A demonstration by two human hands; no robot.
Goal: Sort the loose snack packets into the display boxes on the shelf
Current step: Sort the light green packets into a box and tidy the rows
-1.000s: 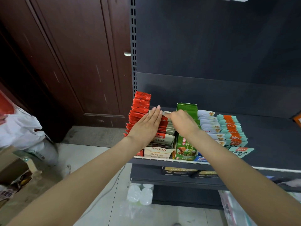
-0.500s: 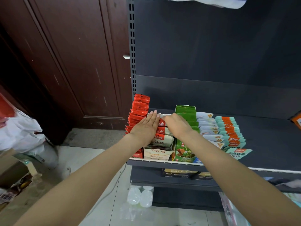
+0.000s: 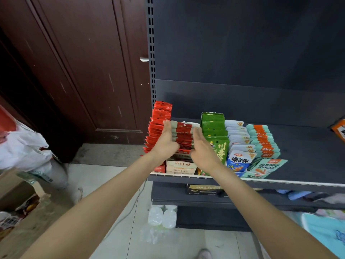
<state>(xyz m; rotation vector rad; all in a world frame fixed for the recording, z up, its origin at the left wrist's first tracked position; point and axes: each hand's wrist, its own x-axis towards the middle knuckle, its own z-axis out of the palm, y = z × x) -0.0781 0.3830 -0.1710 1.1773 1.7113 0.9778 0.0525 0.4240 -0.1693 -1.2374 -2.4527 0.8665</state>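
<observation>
Since a second earlier, we had moved our flat left hand and right hand off the top to flank the red-and-grey packets between them, near the shelf front's left corner.

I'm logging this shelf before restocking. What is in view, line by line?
red packets: one row, red, far left of shelf
red-and-beige packets: one row, between the hands
green packets: one row, green, right of those
white-and-blue packets: one row, further right
teal-and-orange packets: one row, rightmost
shelf: one, dark grey
door: one, dark brown, left
left hand: open, against the row's left side
right hand: open, against its right side
</observation>
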